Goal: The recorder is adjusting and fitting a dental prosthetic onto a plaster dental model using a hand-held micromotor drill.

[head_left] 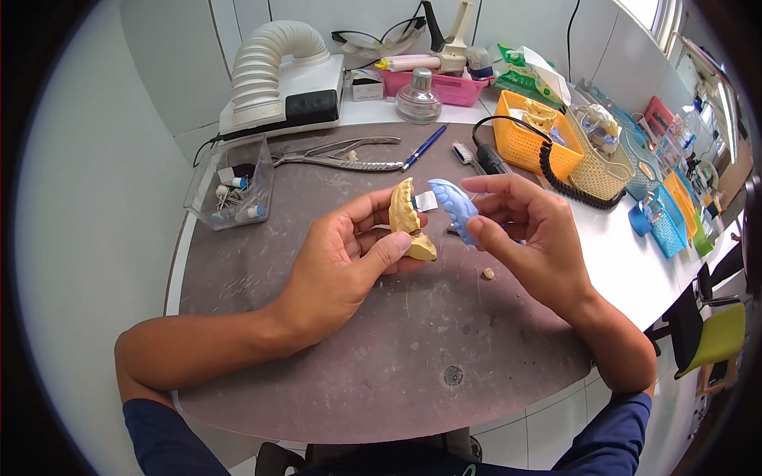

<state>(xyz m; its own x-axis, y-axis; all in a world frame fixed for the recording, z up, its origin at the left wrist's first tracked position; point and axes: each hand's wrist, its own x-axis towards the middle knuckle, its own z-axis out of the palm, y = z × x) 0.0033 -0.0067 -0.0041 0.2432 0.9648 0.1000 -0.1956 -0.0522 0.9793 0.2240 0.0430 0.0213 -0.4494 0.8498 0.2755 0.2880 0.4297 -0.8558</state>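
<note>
My left hand (345, 266) is closed on a yellow dental cast (403, 208), whose tooth row stands upright above a separate-looking lower piece. My right hand (540, 242) grips a pale blue tooth-shaped mold (451, 202) between thumb and fingers, just right of the cast and apart from it. A small white square piece (425, 201) shows between the two; what supports it is unclear. On the grey work mat (357, 381), below the blue mold, lies a small beige lump (488, 274).
Metal pliers (325, 159), a blue pen (425, 147) and a clear bin of small tools (226, 198) lie beyond my hands. Behind are a white hose unit (278, 71) and a glass bottle (418, 103). Rightward sit a corded handpiece (490, 159) and colored baskets (512, 139).
</note>
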